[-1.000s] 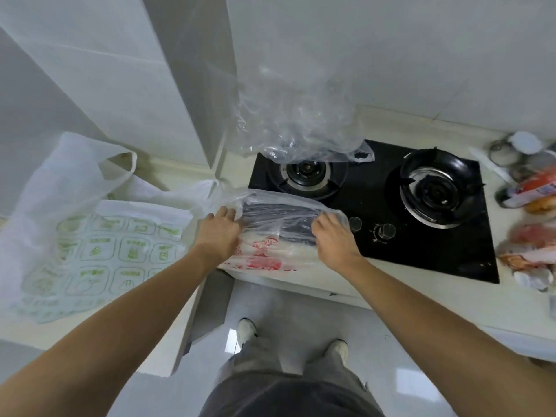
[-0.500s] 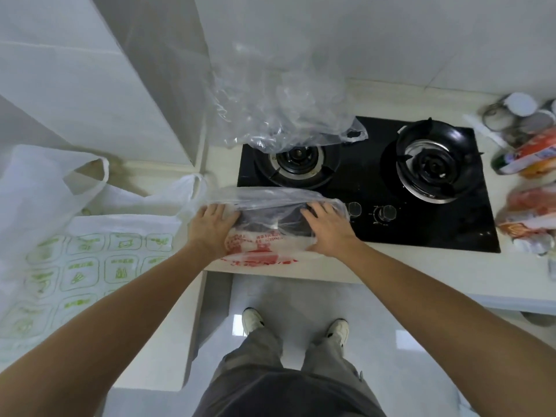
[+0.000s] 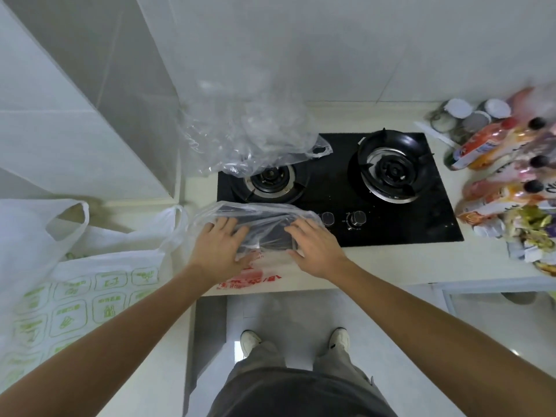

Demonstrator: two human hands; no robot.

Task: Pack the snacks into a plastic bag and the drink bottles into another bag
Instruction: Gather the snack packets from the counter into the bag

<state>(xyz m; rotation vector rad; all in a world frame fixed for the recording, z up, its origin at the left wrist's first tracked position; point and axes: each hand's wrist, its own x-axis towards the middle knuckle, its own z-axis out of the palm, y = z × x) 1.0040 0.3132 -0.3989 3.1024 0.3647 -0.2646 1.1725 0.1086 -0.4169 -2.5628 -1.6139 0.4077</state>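
A clear plastic bag with red print (image 3: 261, 233) lies flat at the counter's front edge, partly over the hob. My left hand (image 3: 219, 251) rests palm down on its left side with fingers spread. On the bag's right side lies my right hand (image 3: 313, 248), also flat with fingers apart. Neither hand grips the bag. Snack packets (image 3: 493, 200) and drink bottles with dark caps (image 3: 535, 164) are piled at the far right of the counter. A second clear bag (image 3: 249, 139), crumpled, stands over the left burner.
A black two-burner gas hob (image 3: 391, 218) fills the middle of the counter (image 3: 391, 269). A white bag with green print (image 3: 75, 266) covers the lower surface at left. Jars with white lids (image 3: 460, 112) stand at the back right. White tiled walls rise behind.
The red-printed bag went from held up and bunched to pressed flat on the counter. Both hands have opened and now lie spread on it. My view has tilted, showing more of the right side.
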